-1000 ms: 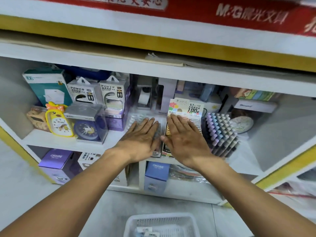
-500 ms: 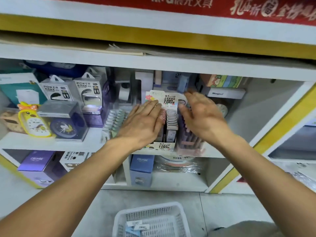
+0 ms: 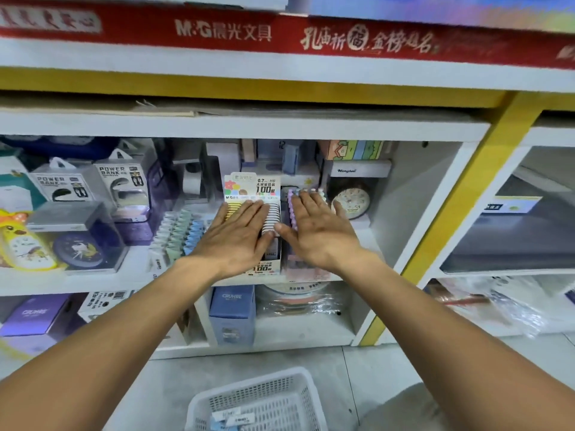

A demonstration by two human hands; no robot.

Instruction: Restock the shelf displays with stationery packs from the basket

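A display box of pencil-lead packs [image 3: 253,188] stands on the middle shelf, its rows of small packs facing me. My left hand [image 3: 236,236] lies flat on those rows with straight fingers. To its right stands a pastel purple display of packs [image 3: 292,209]. On it rests my right hand [image 3: 314,230], flat with fingers spread. Neither hand holds anything. A white mesh basket [image 3: 202,405] sits on the floor below, with a few small packs [image 3: 231,416] in it.
Left of the lead box is a display of pastel green and blue packs [image 3: 175,231], then power bank boxes [image 3: 121,181] and boxed clocks [image 3: 84,244]. A round clock [image 3: 353,199] stands at the right. Purple and blue boxes [image 3: 231,312] fill the lower shelf. A yellow post [image 3: 460,194] borders the bay.
My view has shifted left and lower relative to the shelf. My right hand has come down from the back of the purple display to lie flat on it; the left hand stays on the lead packs.
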